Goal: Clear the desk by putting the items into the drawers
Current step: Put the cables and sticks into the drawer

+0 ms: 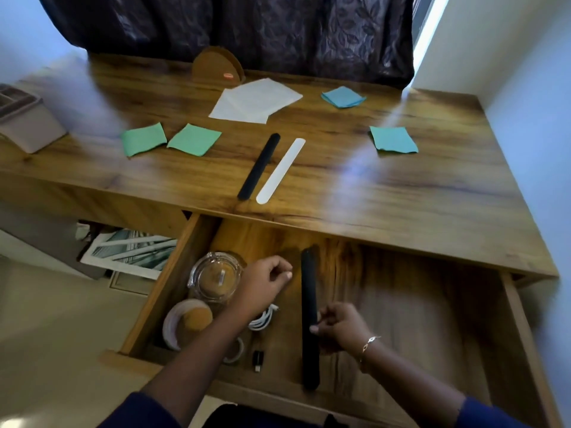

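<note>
- A wooden counter [432, 196] with strong brown grain fills the middle of the view, set into a corner of the room.
- A dark curtain [247, 32] with a leaf pattern hangs behind its far edge.
- At the curtain's right edge a narrow strip of window [428, 23] glows bright.
- Pale bluish-white walls stand on the left [27, 26] and on the right [525, 72].
- Daylight lays soft streaks of glare across the wood.
- The floor [46, 335] is pale beige.
- A framed picture [129, 251] lies low on the left, below the counter.

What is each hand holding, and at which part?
The right hand pinches the long black strip near its middle with the fingers. The left hand holds nothing.
</note>
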A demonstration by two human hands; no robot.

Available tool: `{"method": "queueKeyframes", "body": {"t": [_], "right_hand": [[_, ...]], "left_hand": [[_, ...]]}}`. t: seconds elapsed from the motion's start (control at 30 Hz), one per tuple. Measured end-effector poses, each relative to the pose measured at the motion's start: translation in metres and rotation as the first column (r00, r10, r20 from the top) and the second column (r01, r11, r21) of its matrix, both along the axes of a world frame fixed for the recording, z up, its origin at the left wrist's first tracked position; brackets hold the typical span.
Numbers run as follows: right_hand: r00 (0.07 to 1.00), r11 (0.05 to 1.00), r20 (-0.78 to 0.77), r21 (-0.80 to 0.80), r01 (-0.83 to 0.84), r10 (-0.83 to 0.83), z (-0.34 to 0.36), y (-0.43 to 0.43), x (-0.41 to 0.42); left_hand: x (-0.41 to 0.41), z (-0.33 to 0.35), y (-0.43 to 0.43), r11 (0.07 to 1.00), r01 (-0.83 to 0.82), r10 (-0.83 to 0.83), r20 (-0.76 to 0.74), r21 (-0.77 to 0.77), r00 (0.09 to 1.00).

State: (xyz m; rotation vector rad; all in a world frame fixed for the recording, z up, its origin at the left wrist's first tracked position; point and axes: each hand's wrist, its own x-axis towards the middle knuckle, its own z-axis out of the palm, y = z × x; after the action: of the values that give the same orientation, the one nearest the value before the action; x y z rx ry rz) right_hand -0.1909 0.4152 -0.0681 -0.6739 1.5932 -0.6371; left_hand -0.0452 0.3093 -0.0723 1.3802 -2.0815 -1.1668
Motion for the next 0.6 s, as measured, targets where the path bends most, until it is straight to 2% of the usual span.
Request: {"method": "queueKeyframes", "body": {"t": [0.1, 0.17, 0.33, 0.4, 0.5, 0.6], "right_hand": [[0.985, 0.986, 0.093, 0.096, 0.137, -0.145, -0.029, -0.002, 0.008], [0.956, 0.964, 0.160, 0.142, 0.225, -0.247, -0.043, -0.009, 0.014], [0.935, 0.936, 0.168, 0.224, 0.272, -0.312, -0.063, -0.016, 0.024], [0.942, 0.934, 0.155, 0.250, 0.254, -0.297, -0.068, -0.015, 0.025], [0.980, 0.951, 0.100, 0.276, 0.141, -0.175, -0.067, -0.012, 0.025], [0.997, 0.969, 0.013, 0.238, 0.065, -0.070, -0.062, -0.012, 0.024]], "left_hand": [[0.003, -0.017, 0.012, 0.997, 0.027, -0.015, 0.174, -0.070, 0.985], [0.005, -0.021, 0.017, 0.990, 0.101, -0.069, 0.288, -0.099, 0.955], [0.006, -0.024, 0.029, 0.940, 0.316, -0.219, 0.491, -0.124, 0.843], [0.008, -0.025, 0.031, 0.933, 0.334, -0.223, 0.514, -0.133, 0.828], [0.010, -0.027, 0.033, 0.928, 0.346, -0.227, 0.524, -0.140, 0.821], [0.012, -0.029, 0.033, 0.918, 0.374, -0.242, 0.557, -0.134, 0.794]]}}
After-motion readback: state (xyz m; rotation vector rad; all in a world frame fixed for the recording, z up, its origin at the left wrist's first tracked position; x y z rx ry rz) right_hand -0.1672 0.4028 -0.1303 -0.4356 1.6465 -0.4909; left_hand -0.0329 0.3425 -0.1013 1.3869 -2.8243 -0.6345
